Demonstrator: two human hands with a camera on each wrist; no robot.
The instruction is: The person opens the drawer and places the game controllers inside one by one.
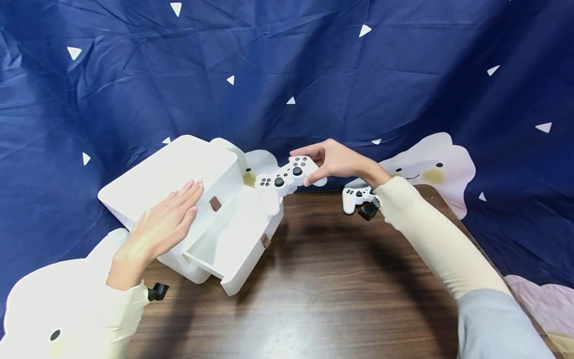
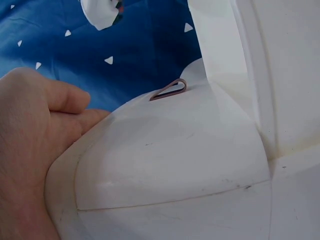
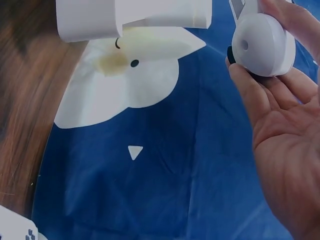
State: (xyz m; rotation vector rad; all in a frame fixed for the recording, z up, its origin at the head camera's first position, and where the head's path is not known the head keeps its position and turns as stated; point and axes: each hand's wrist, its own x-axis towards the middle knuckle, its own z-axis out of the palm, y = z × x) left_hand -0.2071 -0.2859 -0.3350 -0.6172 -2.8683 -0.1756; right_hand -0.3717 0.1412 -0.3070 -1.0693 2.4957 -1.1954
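The lower drawer (image 1: 235,234) of the white storage box (image 1: 166,169) already stands pulled out, while the left hand (image 1: 163,227) rests on the box with fingers straight. The right hand (image 1: 336,160) pinches a white game controller (image 1: 287,177) near the drawer's far end, apparently not yet set down; a second controller (image 1: 352,198), seemingly left to handle, lies far right on the surface (image 1: 323,264).

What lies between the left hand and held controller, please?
In the head view, the upper brown tab and open drawer lie between the left hand and controller.
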